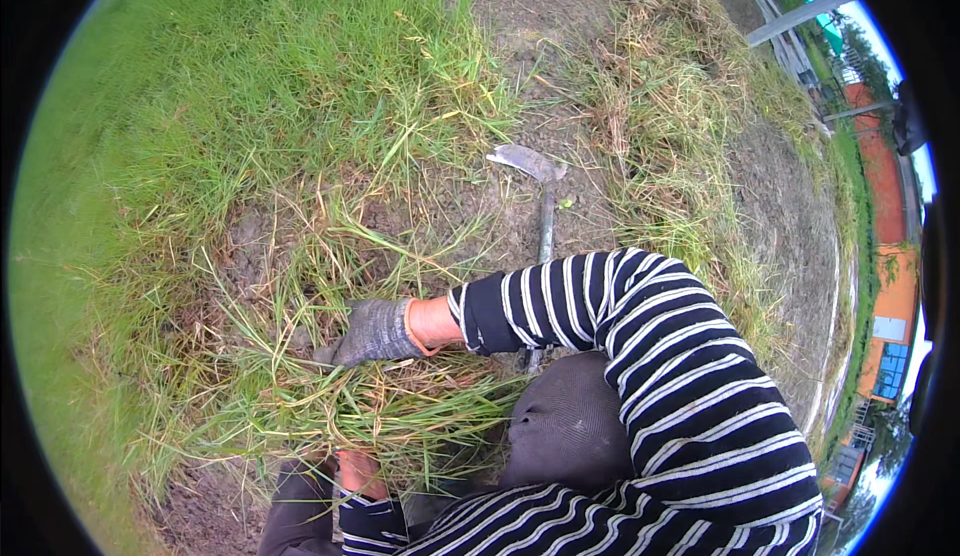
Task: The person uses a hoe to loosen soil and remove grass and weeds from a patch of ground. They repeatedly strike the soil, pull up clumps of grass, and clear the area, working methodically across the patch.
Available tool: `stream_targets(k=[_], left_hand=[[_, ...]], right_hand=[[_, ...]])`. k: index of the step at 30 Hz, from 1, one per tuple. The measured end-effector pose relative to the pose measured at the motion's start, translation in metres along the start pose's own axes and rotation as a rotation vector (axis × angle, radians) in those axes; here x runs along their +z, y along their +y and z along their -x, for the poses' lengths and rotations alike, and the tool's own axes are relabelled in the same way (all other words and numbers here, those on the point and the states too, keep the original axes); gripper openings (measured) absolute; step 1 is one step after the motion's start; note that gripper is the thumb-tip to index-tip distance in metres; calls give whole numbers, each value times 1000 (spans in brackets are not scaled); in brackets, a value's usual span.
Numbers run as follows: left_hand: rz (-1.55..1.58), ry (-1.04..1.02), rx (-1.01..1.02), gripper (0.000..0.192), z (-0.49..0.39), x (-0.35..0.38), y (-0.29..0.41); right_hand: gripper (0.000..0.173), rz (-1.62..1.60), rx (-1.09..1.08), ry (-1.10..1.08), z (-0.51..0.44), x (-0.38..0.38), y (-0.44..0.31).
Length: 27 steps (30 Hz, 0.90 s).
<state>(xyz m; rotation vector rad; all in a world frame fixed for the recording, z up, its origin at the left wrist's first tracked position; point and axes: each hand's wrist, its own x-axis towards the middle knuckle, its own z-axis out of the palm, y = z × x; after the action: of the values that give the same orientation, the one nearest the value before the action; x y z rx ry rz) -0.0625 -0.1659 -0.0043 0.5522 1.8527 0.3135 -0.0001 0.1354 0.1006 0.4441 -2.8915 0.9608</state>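
My right hand (379, 331), in a grey knitted glove with an orange cuff, reaches into the grass, fingertips down among the stems; its grip is unclear. Lower down, my left hand (356, 470) is mostly hidden beneath long grass blades, and only the wrist area shows plainly. A loose heap of green and yellow cut grass (405, 413) lies between the hands and my knee. Beyond my right forearm, a sickle-like tool with a curved metal blade (529, 161) and a straight handle rests on bare soil, its handle passing behind my striped sleeve.
Dense standing grass (262, 68) fills the upper left. A row of dry pulled grass (660, 128) runs down the right, beside a strip of bare soil (780, 256). My knee (570, 421) is close by my right forearm. Orange buildings (892, 278) and posts stand at the far right.
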Motion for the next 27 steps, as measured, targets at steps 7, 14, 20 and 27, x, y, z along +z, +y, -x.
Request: stream_targets(k=[7, 14, 20, 27], left_hand=[[206, 37, -34, 33, 15, 13, -20], [357, 94, 22, 35, 36, 25, -17], [547, 147, 128, 37, 62, 16, -4], [978, 121, 502, 40, 102, -31, 101]], right_hand=[[28, 71, 88, -49, -11, -49, -22], [30, -249, 331, -132, -31, -79, -52], [36, -168, 357, -118, -28, -137, -92], [41, 53, 171, -162, -4, -233, -144]])
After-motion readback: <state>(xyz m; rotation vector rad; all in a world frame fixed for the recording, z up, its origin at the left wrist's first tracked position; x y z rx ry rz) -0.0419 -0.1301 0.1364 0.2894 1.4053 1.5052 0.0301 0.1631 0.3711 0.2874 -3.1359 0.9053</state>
